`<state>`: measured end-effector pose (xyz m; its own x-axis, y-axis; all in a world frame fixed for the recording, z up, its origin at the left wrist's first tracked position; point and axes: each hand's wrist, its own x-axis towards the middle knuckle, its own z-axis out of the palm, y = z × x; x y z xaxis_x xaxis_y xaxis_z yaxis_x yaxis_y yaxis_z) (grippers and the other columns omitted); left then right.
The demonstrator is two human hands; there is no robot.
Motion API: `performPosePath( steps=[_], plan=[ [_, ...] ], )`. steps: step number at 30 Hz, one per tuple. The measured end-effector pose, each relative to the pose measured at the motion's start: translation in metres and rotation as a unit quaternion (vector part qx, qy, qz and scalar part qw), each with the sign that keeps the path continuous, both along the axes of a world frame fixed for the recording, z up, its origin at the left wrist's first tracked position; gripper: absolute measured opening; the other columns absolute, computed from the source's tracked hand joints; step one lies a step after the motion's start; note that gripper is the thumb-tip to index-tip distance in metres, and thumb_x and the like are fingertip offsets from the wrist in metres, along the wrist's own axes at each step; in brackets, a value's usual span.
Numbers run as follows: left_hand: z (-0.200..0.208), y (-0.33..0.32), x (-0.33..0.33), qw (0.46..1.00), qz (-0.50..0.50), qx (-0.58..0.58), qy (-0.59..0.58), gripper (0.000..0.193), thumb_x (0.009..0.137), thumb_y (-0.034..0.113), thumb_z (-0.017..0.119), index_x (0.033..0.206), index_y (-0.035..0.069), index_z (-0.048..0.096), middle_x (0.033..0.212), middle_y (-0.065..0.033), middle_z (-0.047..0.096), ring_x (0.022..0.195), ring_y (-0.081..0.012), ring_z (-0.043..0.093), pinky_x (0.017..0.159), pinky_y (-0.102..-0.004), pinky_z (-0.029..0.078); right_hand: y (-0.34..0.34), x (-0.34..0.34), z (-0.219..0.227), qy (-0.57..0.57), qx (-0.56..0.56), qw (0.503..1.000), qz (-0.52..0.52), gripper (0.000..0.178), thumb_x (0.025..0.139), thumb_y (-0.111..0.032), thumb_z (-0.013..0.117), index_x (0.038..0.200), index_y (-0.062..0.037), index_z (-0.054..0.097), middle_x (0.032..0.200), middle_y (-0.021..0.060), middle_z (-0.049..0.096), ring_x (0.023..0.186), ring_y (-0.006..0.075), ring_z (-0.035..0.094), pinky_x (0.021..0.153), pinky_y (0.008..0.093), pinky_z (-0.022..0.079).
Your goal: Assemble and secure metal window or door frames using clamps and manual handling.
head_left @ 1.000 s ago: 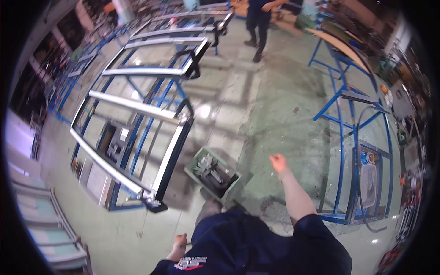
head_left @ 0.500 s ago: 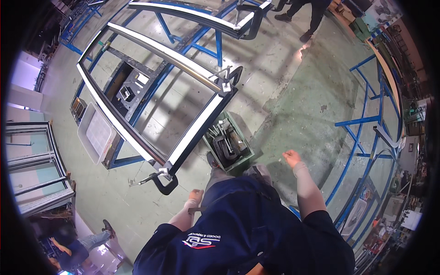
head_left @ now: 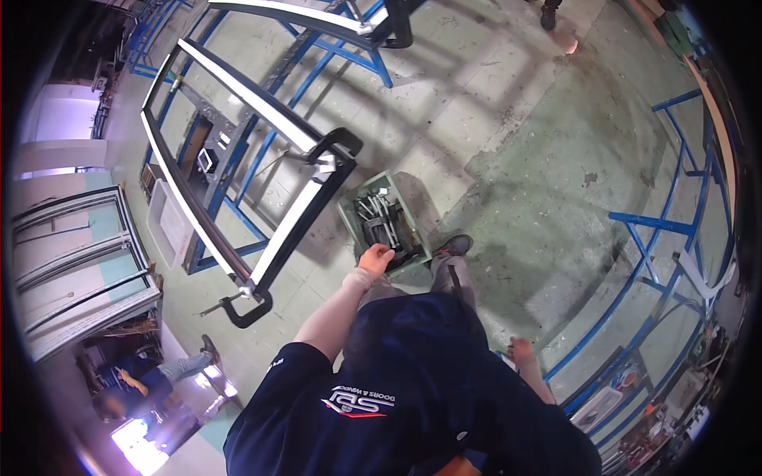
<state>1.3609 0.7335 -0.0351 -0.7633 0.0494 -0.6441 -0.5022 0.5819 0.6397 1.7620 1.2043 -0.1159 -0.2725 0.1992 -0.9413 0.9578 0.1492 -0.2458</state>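
Note:
My left hand [head_left: 375,260] is in front of me, over the near end of a green crate [head_left: 348,224]. Its fingers are curled in, and nothing shows in them. Metal clamps and other tools [head_left: 379,213] lie in the crate. My right hand [head_left: 521,349] hangs low at my right side, small and smeared, so its fingers are unclear. Left of the crate, a long black-and-white frame [head_left: 292,213] rests on a blue stand. A black C-clamp [head_left: 252,313] grips its near corner, and another C-clamp [head_left: 345,141] sits at the corner by the crate.
A second clamped frame [head_left: 294,14] lies farther off. Blue metal racks [head_left: 651,222] line the right side. A pale plastic tub [head_left: 165,226] stands beyond the frame, and window frames [head_left: 87,262] lean at the left. Another person [head_left: 147,381] is at lower left; a foot [head_left: 548,17] shows at the top.
My left hand has swung forward and right, toward the crate; my right hand has dropped back to my side. My feet have shifted, and the view has turned slightly.

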Motion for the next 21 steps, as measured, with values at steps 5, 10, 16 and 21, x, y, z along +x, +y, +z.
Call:
performPosePath(
  steps=[5, 10, 16, 21],
  plan=[
    [0.004, 0.049, -0.048, 0.999, -0.025, -0.045, 0.017, 0.045, 0.082, 0.036, 0.064, 0.109, 0.0, 0.058, 0.09, -0.0115, 0.066, 0.082, -0.0193, 0.062, 0.075, -0.0306, 0.049, 0.096, -0.015, 0.08, -0.122, 0.082, 0.989, -0.006, 0.031, 0.085, -0.032, 0.049, 0.077, -0.0066, 0.063, 0.074, 0.0097, 0.064, 0.062, 0.0228, 0.062, 0.054, 0.0372, 0.049],
    [-0.024, -0.005, -0.008, 0.981, 0.144, -0.122, -0.038, 0.053, 0.08, 0.038, 0.066, 0.115, 0.0, 0.055, 0.096, -0.0177, 0.067, 0.092, -0.0267, 0.064, 0.083, -0.0347, 0.048, 0.36, -0.218, 0.129, 0.118, 0.423, 0.88, 0.18, 0.021, 0.084, -0.026, 0.061, 0.082, -0.0059, 0.056, 0.073, 0.0086, 0.06, 0.07, 0.0237, 0.058, 0.061, 0.0396, 0.046],
    [-0.08, -0.081, 0.144, 0.897, 0.415, -0.135, -0.071, 0.044, 0.082, 0.033, 0.065, 0.107, -0.001, 0.057, 0.086, -0.0141, 0.067, 0.072, -0.0165, 0.063, 0.061, -0.028, 0.05, 0.216, -0.632, 0.182, 0.428, 0.235, 0.87, 0.07, 0.027, 0.086, -0.028, 0.061, 0.094, -0.0027, 0.061, 0.081, 0.0026, 0.059, 0.072, 0.0113, 0.053, 0.065, 0.025, 0.044],
    [-0.085, -0.053, 0.194, 0.861, 0.464, -0.157, -0.139, 0.043, 0.082, 0.034, 0.065, 0.103, -0.004, 0.059, 0.088, -0.0141, 0.067, 0.074, -0.019, 0.063, 0.066, -0.0303, 0.051, -0.101, -0.722, 0.213, 0.46, -0.054, 0.86, 0.214, 0.024, 0.09, -0.021, 0.059, 0.104, -0.0012, 0.058, 0.09, 0.0031, 0.062, 0.082, 0.0116, 0.057, 0.075, 0.0267, 0.046]
  ],
)
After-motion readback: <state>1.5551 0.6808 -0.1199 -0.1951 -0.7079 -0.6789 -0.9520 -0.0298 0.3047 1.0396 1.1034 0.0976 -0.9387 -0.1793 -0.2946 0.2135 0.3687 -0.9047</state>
